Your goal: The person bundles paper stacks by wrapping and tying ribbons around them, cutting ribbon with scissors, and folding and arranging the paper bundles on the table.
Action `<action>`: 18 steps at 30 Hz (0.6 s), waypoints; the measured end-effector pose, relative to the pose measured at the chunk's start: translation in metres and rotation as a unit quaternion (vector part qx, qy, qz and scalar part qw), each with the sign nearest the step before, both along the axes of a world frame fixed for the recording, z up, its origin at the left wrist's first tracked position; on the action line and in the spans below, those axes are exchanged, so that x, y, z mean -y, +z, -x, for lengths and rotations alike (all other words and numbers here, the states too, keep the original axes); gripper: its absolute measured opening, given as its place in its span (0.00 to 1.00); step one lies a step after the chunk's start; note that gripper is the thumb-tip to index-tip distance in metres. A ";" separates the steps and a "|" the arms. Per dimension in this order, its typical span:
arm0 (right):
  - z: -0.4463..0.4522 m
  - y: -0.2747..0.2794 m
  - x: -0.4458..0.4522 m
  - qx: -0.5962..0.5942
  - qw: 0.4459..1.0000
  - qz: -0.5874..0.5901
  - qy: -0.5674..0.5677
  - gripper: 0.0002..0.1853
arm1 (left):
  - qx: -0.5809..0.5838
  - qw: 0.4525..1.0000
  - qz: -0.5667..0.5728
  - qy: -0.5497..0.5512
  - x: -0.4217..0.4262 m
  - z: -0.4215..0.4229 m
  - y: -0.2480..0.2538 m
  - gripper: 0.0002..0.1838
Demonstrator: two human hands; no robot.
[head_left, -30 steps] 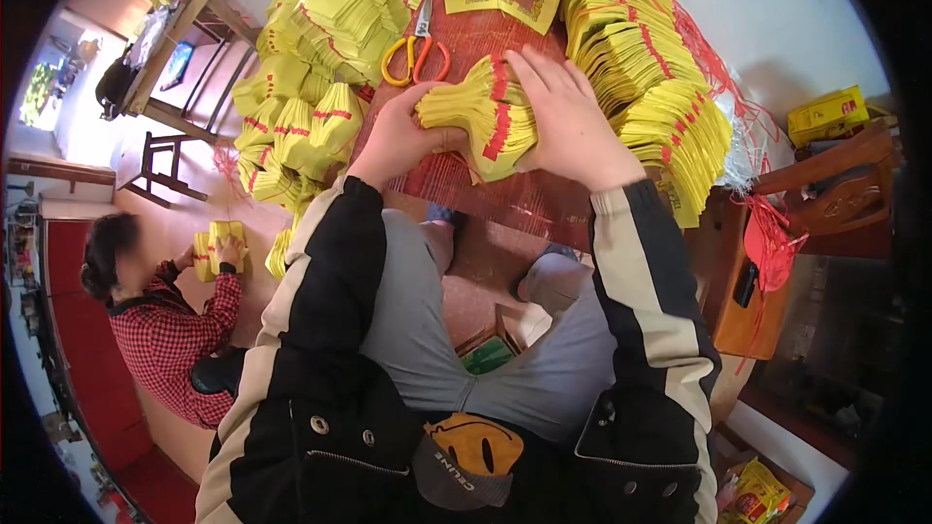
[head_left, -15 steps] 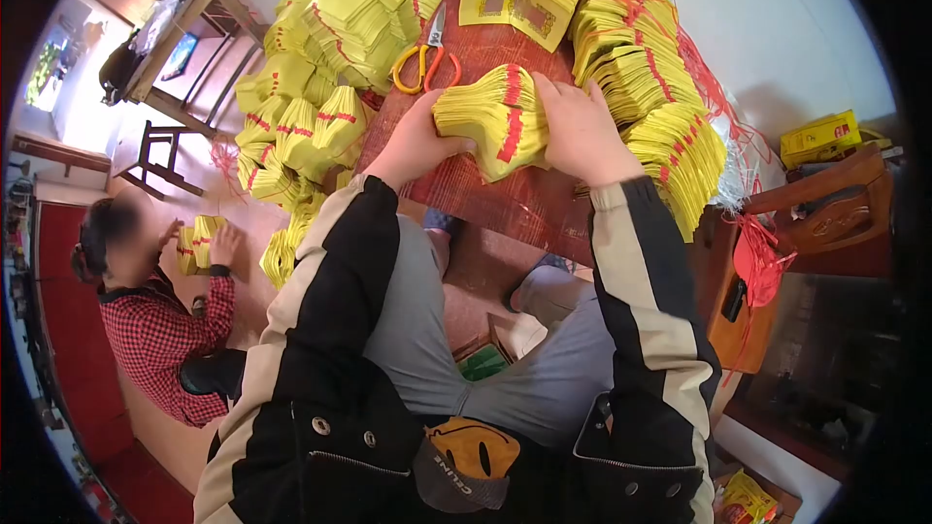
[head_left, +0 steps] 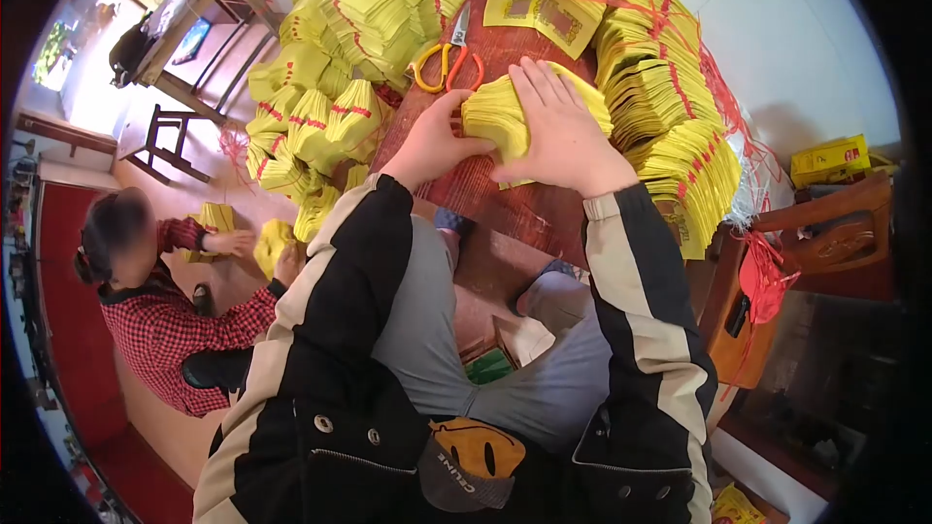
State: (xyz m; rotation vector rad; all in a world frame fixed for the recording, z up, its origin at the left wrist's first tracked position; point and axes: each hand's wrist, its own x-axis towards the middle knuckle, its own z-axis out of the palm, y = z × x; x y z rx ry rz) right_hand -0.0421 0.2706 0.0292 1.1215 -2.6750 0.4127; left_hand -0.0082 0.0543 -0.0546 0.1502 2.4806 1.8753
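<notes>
A fanned stack of yellow paper (head_left: pixel 492 116) lies between my hands over the dark red tabletop. My left hand (head_left: pixel 434 143) is closed on its left end, thumb below and fingers behind. Across the stack's top and front lies my right hand (head_left: pixel 563 131), its fingers stretched out flat and its thumb spread towards the left hand. The palm hides much of the stack, including any red band. Scissors (head_left: pixel 449 56) with orange and yellow handles rest just beyond my left hand, blades pointing away.
Yellow paper stacks with red bands (head_left: pixel 354 24) are heaped at the left; more bundles (head_left: pixel 670 78) with red strings line the right. The red table (head_left: pixel 485 199) lies below my hands. At left, a person in a checked shirt (head_left: pixel 165 330) handles yellow bundles. A wooden chair (head_left: pixel 825 218) stands right.
My right hand has moved from the stack's right end to lie flat over it, covering the red marks. The person at left now holds a yellow bundle farther right.
</notes>
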 end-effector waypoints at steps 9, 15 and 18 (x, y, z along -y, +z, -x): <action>0.024 0.021 -0.027 0.139 0.987 -0.085 -0.009 0.71 | -0.018 0.999 0.030 -0.009 -0.001 0.006 0.000 0.38; 0.023 0.020 -0.028 0.104 0.993 -0.053 0.025 0.67 | -0.027 0.999 -0.018 0.004 -0.004 0.005 0.000 0.40; 0.013 0.019 -0.026 0.094 0.994 -0.037 0.031 0.67 | -0.046 0.999 -0.017 -0.016 -0.006 0.005 -0.006 0.43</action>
